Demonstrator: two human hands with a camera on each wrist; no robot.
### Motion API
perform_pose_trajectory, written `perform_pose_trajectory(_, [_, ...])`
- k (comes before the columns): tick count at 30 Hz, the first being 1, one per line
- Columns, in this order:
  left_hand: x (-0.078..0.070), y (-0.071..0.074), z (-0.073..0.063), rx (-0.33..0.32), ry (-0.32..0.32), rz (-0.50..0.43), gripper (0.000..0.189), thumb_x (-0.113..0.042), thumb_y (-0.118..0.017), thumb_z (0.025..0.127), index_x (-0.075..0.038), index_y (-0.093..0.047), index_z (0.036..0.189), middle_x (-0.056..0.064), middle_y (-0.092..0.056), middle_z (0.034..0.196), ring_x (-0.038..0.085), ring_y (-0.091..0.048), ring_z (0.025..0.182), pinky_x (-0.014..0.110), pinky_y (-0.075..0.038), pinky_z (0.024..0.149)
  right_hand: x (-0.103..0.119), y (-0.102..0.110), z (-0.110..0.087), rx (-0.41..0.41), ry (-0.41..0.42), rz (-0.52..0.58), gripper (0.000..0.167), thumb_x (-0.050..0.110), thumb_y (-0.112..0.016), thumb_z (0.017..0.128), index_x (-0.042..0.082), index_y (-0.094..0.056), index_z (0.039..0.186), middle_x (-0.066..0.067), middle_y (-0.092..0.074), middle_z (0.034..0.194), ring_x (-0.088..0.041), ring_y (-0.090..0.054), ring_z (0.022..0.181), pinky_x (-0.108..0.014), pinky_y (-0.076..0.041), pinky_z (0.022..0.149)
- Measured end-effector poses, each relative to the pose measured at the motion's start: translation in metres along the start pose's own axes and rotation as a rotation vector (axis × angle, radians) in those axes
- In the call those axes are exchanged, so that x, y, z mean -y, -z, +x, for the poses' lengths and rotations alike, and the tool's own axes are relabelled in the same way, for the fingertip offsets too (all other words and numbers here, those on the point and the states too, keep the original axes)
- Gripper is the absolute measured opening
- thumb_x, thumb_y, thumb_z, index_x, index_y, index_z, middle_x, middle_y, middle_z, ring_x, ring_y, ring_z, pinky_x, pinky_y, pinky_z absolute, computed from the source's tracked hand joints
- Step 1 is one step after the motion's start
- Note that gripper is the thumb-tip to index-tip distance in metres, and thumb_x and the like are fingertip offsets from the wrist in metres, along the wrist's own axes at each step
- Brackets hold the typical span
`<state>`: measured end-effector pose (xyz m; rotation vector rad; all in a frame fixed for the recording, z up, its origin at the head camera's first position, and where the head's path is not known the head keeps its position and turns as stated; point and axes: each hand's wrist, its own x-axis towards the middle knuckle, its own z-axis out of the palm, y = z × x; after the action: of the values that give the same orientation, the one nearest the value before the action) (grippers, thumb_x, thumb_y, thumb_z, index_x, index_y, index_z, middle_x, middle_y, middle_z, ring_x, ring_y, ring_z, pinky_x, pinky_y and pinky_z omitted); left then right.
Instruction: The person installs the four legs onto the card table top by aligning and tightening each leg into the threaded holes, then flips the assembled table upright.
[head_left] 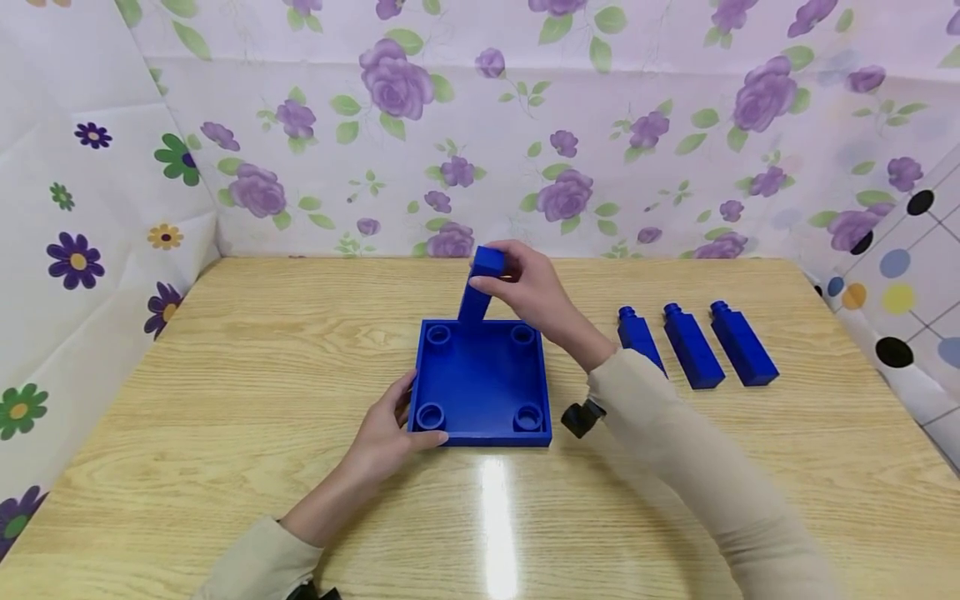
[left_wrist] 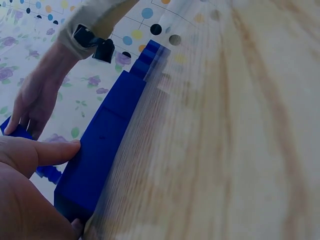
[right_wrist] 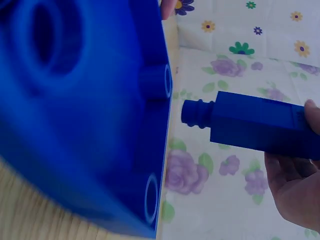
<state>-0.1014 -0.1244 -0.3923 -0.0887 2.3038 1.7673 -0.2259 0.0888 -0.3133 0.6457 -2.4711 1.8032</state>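
Observation:
A square blue tray-like tabletop (head_left: 480, 375) lies hollow side up on the wooden table, with a round socket in each corner. My left hand (head_left: 393, 425) grips its near left corner, the thumb over the front rim. Above the far edge, my right hand (head_left: 528, 283) holds a blue square leg (head_left: 480, 283) between thumb and fingers. In the right wrist view the leg's threaded end (right_wrist: 197, 113) points toward the tabletop, apart from the sockets. Blue legs also lie on the table at right: a near one (head_left: 639, 337), a middle one (head_left: 693, 348) and a far one (head_left: 744, 343).
The wooden table (head_left: 247, 400) meets a floral backdrop (head_left: 480, 150) at the back. Patterned sheets stand at the left (head_left: 90, 250) and right (head_left: 907, 283). A black wrist camera (head_left: 581, 418) hangs under the right sleeve.

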Motion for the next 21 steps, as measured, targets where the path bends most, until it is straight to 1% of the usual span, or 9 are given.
perform_pose_trajectory(4, [0.000, 0.000, 0.000, 0.001, -0.005, -0.006, 0.094, 0.001, -0.079, 0.076, -0.003, -0.023, 0.152, 0.025, -0.030, 0.151, 0.040, -0.027, 0.139, 0.047, -0.028, 0.110, 0.006, -0.013, 0.009, 0.022, -0.009, -0.001, 0.046, 0.015, -0.074, 0.087, 0.001, -0.057, 0.127, -0.013, -0.067, 0.109, -0.023, -0.065, 0.097, -0.035, -0.054, 0.085])
perform_pose_trajectory(10, [0.000, 0.000, 0.001, 0.004, -0.017, -0.022, 0.094, 0.002, -0.079, 0.076, -0.002, -0.024, 0.152, 0.024, -0.031, 0.151, 0.040, -0.029, 0.138, 0.047, -0.030, 0.110, 0.011, -0.029, 0.021, 0.067, -0.019, 0.027, 0.047, 0.013, -0.077, 0.084, 0.000, -0.058, 0.125, -0.013, -0.067, 0.109, -0.021, -0.065, 0.097, -0.032, -0.054, 0.084])
perform_pose_trajectory(14, [0.001, 0.001, 0.000, 0.005, -0.020, -0.023, 0.094, 0.001, -0.079, 0.076, -0.002, -0.024, 0.151, 0.024, -0.032, 0.150, 0.040, -0.030, 0.137, 0.047, -0.031, 0.109, 0.012, -0.036, 0.025, 0.096, -0.027, 0.012, 0.047, 0.012, -0.076, 0.085, 0.000, -0.058, 0.126, -0.013, -0.067, 0.107, -0.021, -0.065, 0.095, -0.031, -0.054, 0.084])
perform_pose_trajectory(21, [0.001, 0.001, 0.001, 0.008, -0.012, -0.011, 0.093, -0.001, -0.079, 0.077, -0.004, -0.025, 0.152, 0.024, -0.032, 0.150, 0.040, -0.030, 0.138, 0.049, -0.029, 0.110, 0.010, -0.044, 0.029, 0.111, -0.051, -0.032, 0.046, 0.011, -0.076, 0.084, -0.001, -0.058, 0.125, -0.014, -0.068, 0.105, -0.022, -0.066, 0.094, -0.031, -0.055, 0.083])
